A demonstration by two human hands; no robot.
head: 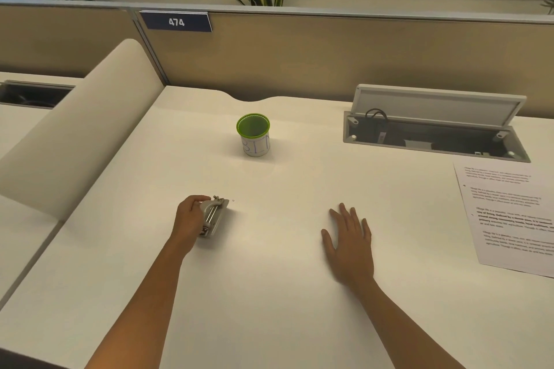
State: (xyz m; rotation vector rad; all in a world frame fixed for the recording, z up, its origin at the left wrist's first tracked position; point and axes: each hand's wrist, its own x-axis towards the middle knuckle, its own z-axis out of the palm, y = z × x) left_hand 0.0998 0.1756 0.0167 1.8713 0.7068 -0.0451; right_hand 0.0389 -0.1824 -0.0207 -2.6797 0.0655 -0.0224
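Note:
A grey metal hole punch (213,218) lies on the white desk (269,293), left of centre. My left hand (189,220) grips it from the left, with fingers curled over its handle. My right hand (349,241) rests flat on the desk, palm down, fingers straight and spread, holding nothing. A green-rimmed cup (253,134) with a white label stands upright farther back, near the middle. A printed sheet of paper (509,213) lies at the right edge. A tiny white speck (233,200) sits just beyond the punch.
An open cable hatch (434,132) with a raised lid is sunk into the desk at back right. A beige partition (299,57) with a "474" sign (176,22) closes the back. A curved cream divider (81,129) rises on the left.

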